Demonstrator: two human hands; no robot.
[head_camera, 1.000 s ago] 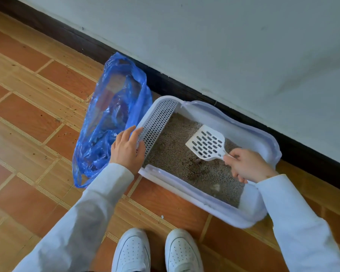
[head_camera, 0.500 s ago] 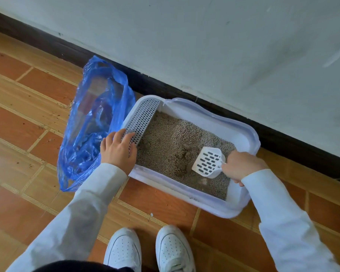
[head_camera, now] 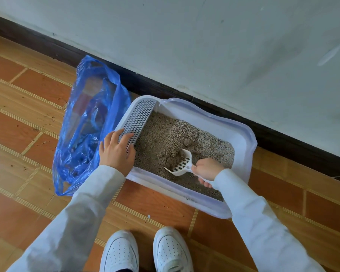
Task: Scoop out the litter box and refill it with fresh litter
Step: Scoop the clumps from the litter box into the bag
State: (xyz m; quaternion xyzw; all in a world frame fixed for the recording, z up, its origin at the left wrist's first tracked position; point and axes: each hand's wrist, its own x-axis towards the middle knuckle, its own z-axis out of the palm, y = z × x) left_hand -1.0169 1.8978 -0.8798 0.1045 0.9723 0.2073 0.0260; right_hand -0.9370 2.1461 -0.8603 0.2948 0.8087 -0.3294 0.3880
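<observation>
One wide-angle camera sits on the person's head and looks steeply down and a little forward. At the near edge it takes in the person's own white shoes (head_camera: 145, 252), with both sleeves running up from the bottom corners toward the middle of the frame. The tiled floor (head_camera: 28, 118) fills the left and near parts, seen from close, about standing or bent-over height. At the far side the view reaches the dark skirting (head_camera: 283, 142) and the pale wall (head_camera: 204, 46), which cross the frame on a slant, so the head is turned askew to the wall. There is no second view.
</observation>
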